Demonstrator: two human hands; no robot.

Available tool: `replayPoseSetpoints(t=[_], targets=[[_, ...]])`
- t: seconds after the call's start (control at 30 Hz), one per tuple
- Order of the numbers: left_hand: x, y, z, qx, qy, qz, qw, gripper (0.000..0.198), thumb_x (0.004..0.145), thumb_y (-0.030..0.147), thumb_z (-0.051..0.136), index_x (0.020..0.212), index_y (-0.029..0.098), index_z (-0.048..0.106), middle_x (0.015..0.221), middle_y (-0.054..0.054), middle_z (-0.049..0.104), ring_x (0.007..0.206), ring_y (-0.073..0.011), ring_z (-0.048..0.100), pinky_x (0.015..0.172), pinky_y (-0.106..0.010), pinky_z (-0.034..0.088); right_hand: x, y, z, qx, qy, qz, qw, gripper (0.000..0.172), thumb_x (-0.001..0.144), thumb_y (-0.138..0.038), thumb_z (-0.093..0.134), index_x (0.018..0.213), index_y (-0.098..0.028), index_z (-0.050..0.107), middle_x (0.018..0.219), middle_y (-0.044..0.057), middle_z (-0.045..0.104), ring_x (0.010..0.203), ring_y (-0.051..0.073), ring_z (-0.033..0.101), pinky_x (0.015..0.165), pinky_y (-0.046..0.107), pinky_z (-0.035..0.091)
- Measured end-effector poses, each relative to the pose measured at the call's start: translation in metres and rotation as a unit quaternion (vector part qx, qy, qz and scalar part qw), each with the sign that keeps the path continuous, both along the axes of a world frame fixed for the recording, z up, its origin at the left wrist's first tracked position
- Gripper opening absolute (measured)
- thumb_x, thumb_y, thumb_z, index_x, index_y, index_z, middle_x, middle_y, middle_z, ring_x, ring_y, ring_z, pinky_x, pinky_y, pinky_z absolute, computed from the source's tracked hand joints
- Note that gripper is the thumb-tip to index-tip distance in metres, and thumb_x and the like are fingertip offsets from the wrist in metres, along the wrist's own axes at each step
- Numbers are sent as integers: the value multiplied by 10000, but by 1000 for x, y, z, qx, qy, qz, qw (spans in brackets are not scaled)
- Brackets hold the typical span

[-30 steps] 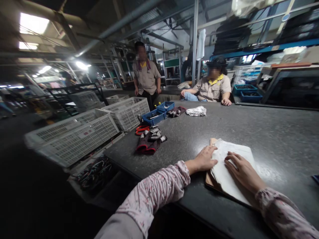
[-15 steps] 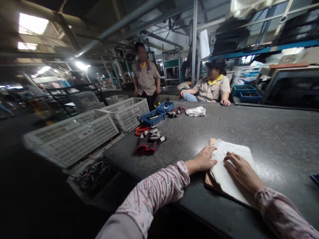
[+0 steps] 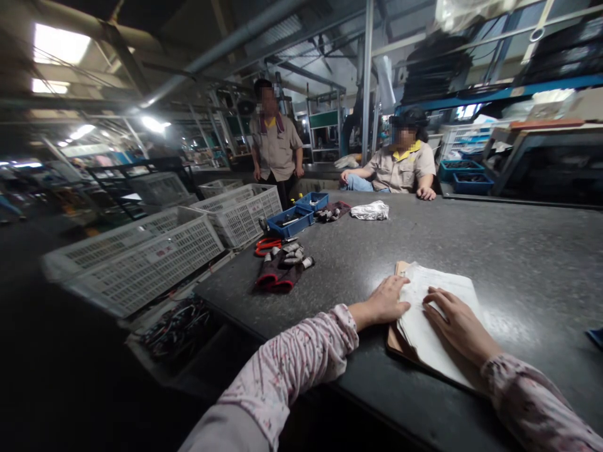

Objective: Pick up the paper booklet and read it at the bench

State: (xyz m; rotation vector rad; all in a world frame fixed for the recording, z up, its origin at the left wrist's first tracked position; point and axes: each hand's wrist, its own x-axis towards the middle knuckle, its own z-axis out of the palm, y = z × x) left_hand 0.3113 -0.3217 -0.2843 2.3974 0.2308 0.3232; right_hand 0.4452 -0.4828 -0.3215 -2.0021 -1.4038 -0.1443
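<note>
Resting flat on the dark speckled desk (image 3: 494, 251), both of your hands lie open with fingers spread and relaxed, gripping nothing. Your left hand (image 3: 384, 302) sits on the desk surface at the left edge of the stack of papers (image 3: 436, 314), its fingertips just touching the sheets and the brown board (image 3: 394, 339) under them. Your right hand (image 3: 459, 326) lies palm down on top of the papers, fingers pointing far and left. The two hands are apart, with a strip of white paper showing between them.

The stack is right in front of you, near the close edge of the desk, and its long axis runs from the far left corner by your left hand toward the near right, along your right forearm. Your right hand is the one already on it; the left only borders it.

Farther off to the left lie dark work gloves (image 3: 282, 267) and red-handled scissors (image 3: 268, 245), then blue bins (image 3: 301, 213) and a crumpled silvery bag (image 3: 370, 210). White crates (image 3: 141, 257) stand off the desk's left side. Two other people wait at the far end, one standing (image 3: 276, 147), one seated (image 3: 405, 166) with an arm on the desk
</note>
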Motion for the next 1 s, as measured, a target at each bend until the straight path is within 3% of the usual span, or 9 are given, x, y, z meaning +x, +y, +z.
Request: replayPoseSetpoints(t=[0.47,0.7,0.87,1.0], targets=[[1,1,-2,6,-2,1,1000,607,785,200,628,1374,181,483,1420,-132,481,1359,-250,420,1190,-343,317,1,0,-5,6,-43,12,999,564,950,-606,344,1061,-219,740,1243,129,621,1169,326,578,1004,552,469],[-2,-2,2,14,4,14,1000,597,797,185,616,1374,226,471,1425,-95,480,1363,-200,411,1185,-284,293,-5,2,2,14,-27,34,999,561,957,-607,346,972,-199,731,1227,148,627,1142,325,599,971,551,496],[-1,1,1,5,16,-11,1000,631,802,231,611,1399,102,453,1430,-169,454,1372,-267,393,1192,-370,294,-5,4,2,36,-21,22,999,538,950,-593,360,886,-173,691,1196,163,640,1124,331,610,960,550,504],[-1,0,1,4,5,1,1000,610,795,206,613,1383,121,473,1425,-158,470,1366,-257,402,1193,-344,295,-5,2,3,34,-11,12,999,556,940,-618,359,922,-182,702,1192,162,640,1103,330,620,948,554,503]])
